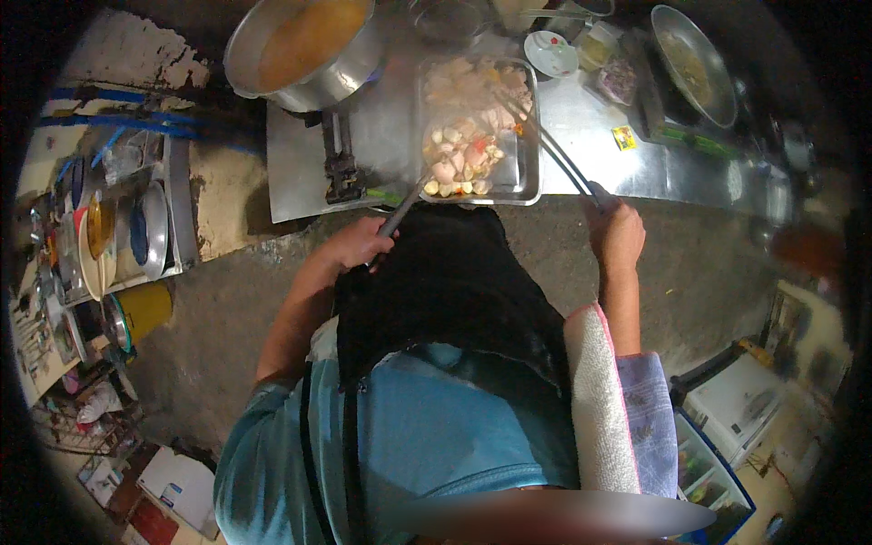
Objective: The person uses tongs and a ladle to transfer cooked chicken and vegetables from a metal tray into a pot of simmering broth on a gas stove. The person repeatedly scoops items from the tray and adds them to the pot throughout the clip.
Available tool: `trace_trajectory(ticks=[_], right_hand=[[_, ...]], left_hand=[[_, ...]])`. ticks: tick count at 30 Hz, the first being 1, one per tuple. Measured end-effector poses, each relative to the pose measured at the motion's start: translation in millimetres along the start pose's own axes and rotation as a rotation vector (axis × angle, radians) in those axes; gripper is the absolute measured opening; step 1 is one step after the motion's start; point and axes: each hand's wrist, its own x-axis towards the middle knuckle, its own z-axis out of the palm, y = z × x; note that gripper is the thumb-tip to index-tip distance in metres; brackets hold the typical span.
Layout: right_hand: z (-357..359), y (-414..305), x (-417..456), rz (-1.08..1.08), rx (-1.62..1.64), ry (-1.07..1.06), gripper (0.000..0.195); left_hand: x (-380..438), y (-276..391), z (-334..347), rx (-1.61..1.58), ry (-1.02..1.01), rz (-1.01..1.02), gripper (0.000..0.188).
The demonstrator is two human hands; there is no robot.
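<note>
My left hand [360, 244] grips the dark handle of a utensil [407, 208], whose tip reaches the near left edge of a rectangular metal tray [531, 163]. Pale chunks of food, perhaps meat [470, 88], fill the tray's far part, and whitish pieces like garlic cloves [446, 136] lie nearer, with some red bits. My right hand [616, 228] is closed around the handle end of long metal tongs [562, 157]; their far ends reach over the food in the tray. Haze blurs the tongs' tips, so whether they pinch anything cannot be told.
A large metal pot of orange-brown liquid [300, 48] stands left of the tray. To the right are a small flowered plate [552, 54], plastic bags of food [616, 80], a yellow packet [623, 137] and a wide pan [695, 68]. Shelves with metal bowls [158, 228] stand far left.
</note>
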Motion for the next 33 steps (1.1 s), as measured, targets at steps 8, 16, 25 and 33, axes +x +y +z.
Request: trace_trajectory(ticks=[8, 16, 25, 33], right_hand=[[-10, -6, -18, -0.115, -0.001, -0.082, 0.032], [0, -15, -12, -0.130, -0.202, -0.127, 0.020], [-22, -3, -11, -0.059, -0.006, -0.127, 0.023], [2, -2, 9, 0.041, 0.125, -0.007, 0.029]], left_hand=[[0, -4, -5, 0.007, -0.073, -0.032, 0.030], [2, -1, 4, 0.012, 0.034, -0.021, 0.027], [-5, 7, 0, -0.018, 0.002, -0.063, 0.032], [2, 0, -4, -0.036, -0.033, -0.083, 0.034]])
